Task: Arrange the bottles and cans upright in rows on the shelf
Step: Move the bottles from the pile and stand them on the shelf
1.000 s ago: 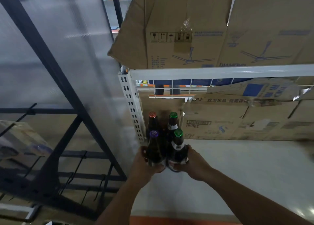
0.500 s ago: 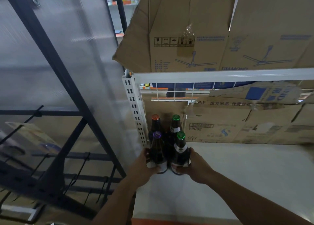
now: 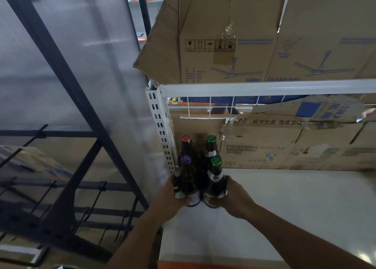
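Several dark glass bottles stand upright in the left back corner of the white shelf [image 3: 284, 207]. At the front are a purple-capped bottle [image 3: 186, 179] and a green-capped bottle [image 3: 215, 179]. Behind them stand a red-capped bottle [image 3: 186, 146] and another green-capped bottle [image 3: 211, 146]. My left hand [image 3: 168, 199] wraps the lower body of the purple-capped bottle. My right hand [image 3: 236, 199] grips the lower body of the front green-capped bottle. Both front bottles rest on the shelf, side by side.
A white perforated upright [image 3: 160, 130] stands just left of the bottles. Flattened cardboard boxes [image 3: 284, 146] line the shelf's back. A white shelf beam [image 3: 264, 88] above carries more cardboard boxes [image 3: 223, 34]. A dark metal frame [image 3: 61, 85] with translucent panels stands at the left.
Both hands keep hold of the two front bottles, which have slid slightly back toward the rear pair. The view has shifted a little.
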Demonstrator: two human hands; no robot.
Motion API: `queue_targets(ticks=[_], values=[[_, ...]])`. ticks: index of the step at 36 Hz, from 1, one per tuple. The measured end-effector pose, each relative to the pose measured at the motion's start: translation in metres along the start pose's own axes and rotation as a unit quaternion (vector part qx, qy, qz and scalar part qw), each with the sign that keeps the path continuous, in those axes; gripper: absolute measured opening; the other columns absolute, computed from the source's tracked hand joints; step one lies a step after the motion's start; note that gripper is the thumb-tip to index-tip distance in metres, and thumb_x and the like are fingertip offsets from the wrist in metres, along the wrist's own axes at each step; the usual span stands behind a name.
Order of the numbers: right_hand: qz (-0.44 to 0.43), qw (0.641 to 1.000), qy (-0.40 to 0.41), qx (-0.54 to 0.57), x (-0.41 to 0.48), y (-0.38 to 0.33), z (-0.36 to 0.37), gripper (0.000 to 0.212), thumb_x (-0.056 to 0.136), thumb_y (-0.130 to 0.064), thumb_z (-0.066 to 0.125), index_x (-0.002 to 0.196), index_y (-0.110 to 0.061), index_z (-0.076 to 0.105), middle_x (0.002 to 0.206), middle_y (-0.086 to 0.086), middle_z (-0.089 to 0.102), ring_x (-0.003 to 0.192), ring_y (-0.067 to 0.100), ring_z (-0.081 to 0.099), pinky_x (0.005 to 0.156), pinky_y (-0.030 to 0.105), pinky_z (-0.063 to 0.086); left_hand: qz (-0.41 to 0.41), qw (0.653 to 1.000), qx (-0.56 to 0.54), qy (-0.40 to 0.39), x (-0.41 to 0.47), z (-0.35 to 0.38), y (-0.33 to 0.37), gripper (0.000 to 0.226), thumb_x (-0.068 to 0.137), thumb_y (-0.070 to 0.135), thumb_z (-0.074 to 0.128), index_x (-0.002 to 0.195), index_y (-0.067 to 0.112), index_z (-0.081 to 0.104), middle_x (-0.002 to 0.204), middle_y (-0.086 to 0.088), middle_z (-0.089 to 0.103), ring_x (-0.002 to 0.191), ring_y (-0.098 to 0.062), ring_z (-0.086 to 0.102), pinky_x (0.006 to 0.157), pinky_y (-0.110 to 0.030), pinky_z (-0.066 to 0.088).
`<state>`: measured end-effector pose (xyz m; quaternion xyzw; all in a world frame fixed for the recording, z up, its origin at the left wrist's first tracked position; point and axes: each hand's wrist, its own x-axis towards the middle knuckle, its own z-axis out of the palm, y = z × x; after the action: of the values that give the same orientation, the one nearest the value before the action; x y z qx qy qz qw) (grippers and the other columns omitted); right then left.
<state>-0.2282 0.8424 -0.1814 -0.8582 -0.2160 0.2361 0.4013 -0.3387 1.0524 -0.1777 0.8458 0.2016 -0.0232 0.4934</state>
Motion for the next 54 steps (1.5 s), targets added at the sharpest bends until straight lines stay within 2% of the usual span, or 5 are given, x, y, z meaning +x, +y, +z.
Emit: queue_targets(ticks=[15,26,36,41,54], values=[[0.021,1.0,0.0,0.004,0.002,-0.008,0.001,0.067,0.072,-0.039,0.09,0.127,-0.02,0.057,0.116,-0.008,0.068,0.103,0.01,0.064,0.084,0.025,0.05,-0.008,0.999,0.011,-0.036,0.006,-0.01,0.002,0.07,0.071,0.026,0.089,0.113,0.055,0.04,0.117,0.026,0.058,0.119,-0.013,0.06,0.107,-0.049,0.049],[0.023,1.0,0.004,0.012,-0.003,-0.011,0.006,0.058,0.076,-0.034,0.088,0.123,-0.018,0.059,0.117,-0.001,0.07,0.107,0.018,0.066,0.095,0.037,0.056,0.007,0.999,-0.043,-0.028,-0.005,-0.01,-0.001,0.075,0.053,0.059,0.085,0.116,0.048,0.045,0.114,0.032,0.064,0.117,-0.003,0.061,0.105,-0.047,0.051],[0.104,0.994,-0.009,0.034,-0.009,0.003,0.015,0.088,0.074,-0.026,0.092,0.141,-0.011,0.037,0.103,-0.012,0.056,0.094,0.009,0.061,0.084,0.032,0.053,-0.006,1.0,0.007,-0.003,-0.01,0.0,0.002,0.06,0.078,0.014,0.084,0.112,0.036,0.039,0.109,0.021,0.055,0.112,-0.011,0.059,0.085,-0.017,0.052],[0.148,0.987,-0.053,0.032,-0.024,0.012,0.017,0.109,0.08,-0.029,0.088,0.158,-0.012,0.015,0.151,0.016,0.041,0.134,0.031,0.049,0.094,0.036,0.048,-0.083,0.995,0.034,-0.034,-0.013,0.002,-0.003,0.068,0.081,0.016,0.083,0.131,0.01,0.038,0.114,0.001,0.053,0.117,-0.025,0.059,0.072,-0.018,0.052],[0.055,0.989,0.058,0.123,-0.074,-0.001,-0.038,0.075,0.08,-0.024,0.087,0.143,-0.026,0.047,0.13,0.001,0.053,0.117,0.02,0.056,0.082,0.029,0.052,0.009,1.0,0.027,-0.003,-0.051,0.024,0.059,0.025,0.085,0.033,0.079,0.089,0.024,0.056,0.092,0.001,0.064,0.082,-0.015,0.063,0.068,-0.028,0.05]])
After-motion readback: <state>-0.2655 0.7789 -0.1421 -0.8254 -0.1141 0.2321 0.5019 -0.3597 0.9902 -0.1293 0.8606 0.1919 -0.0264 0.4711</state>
